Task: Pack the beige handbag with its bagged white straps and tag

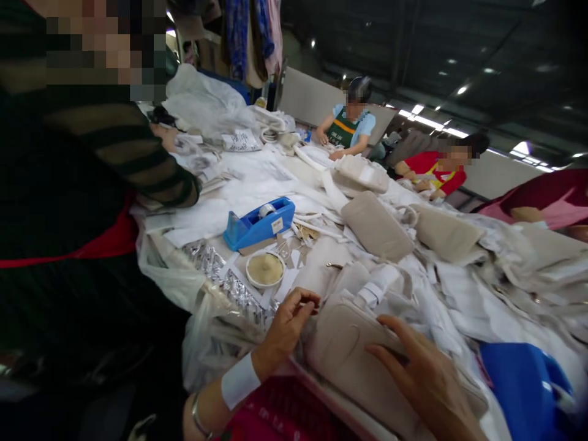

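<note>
A beige handbag (351,349) lies tilted right before me at the table's near edge, a curved outline on its front. Over its right side is my right hand (427,373), thumb and index finger stretched apart against the bag's surface. By the bag's upper left corner, my left hand (289,321) has its fingers curled in towards the thumb; anything between them is too small to make out. A white band (240,381) wraps that wrist. White wrapping (379,288) sits at the bag's top edge.
Beyond my left hand are a round tub (265,270) with a tan filling and a blue tape dispenser (260,223). More beige bags (376,225) and white wrapping cover the table. A blue object (523,389) stands at right. A person (92,153) stands close on the left; two others work across.
</note>
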Action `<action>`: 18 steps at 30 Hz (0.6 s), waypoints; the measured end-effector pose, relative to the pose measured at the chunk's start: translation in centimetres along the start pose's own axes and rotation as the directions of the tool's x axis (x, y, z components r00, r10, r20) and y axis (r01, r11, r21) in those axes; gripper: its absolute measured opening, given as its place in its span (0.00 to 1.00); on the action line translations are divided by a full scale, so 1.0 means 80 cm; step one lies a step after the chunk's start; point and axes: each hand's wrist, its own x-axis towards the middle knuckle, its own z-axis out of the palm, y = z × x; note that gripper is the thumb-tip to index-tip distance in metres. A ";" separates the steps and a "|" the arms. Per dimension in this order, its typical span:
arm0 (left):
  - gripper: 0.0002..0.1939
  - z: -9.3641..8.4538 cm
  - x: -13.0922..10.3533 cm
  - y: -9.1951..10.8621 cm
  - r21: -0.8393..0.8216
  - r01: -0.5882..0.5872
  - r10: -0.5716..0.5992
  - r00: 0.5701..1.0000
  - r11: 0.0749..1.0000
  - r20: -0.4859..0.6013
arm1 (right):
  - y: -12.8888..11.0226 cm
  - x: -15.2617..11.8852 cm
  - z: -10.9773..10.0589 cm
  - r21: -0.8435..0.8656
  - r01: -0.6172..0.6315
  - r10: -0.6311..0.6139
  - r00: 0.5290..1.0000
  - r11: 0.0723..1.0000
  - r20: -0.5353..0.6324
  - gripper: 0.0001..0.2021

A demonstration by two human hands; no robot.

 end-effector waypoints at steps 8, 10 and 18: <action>0.16 -0.001 0.003 -0.001 -0.081 0.195 -0.156 0.926 0.977 0.345 | 0.011 -0.005 0.012 0.043 0.140 -0.130 0.974 0.989 -0.184 0.15; 0.16 0.001 0.009 -0.006 -0.074 0.226 -0.176 0.893 0.971 0.413 | 0.011 -0.005 0.012 0.103 0.169 -0.146 0.969 0.980 -0.200 0.13; 0.11 0.007 0.031 -0.018 0.030 0.167 -0.162 0.869 0.985 0.467 | 0.010 -0.003 0.014 0.204 0.204 -0.168 0.969 0.957 -0.180 0.09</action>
